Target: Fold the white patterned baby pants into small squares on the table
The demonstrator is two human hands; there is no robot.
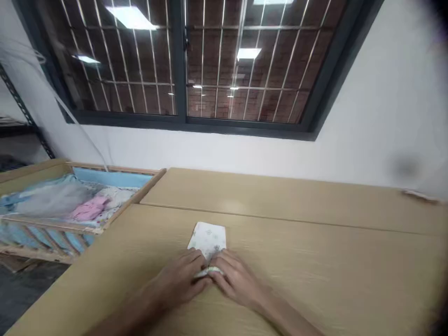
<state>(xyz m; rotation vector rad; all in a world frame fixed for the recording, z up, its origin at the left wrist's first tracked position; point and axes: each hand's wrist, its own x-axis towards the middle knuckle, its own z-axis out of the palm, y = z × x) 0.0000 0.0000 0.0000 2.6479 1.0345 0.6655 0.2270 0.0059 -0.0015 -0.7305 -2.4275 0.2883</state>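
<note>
A small folded white cloth [208, 239] with a faint print lies on the light wooden table [315, 261]. My left hand [182, 277] and my right hand [238, 277] meet at the cloth's near edge. The fingers of both hands are curled down and pinch that edge between them. The far part of the cloth lies flat and uncovered.
A wooden baby cot [70, 205] stands at the left of the table, holding blue bedding, a grey cloth and a pink garment [90, 209]. A white wall and a barred window [182, 60] rise behind the table. A small object [420, 195] lies at the far right.
</note>
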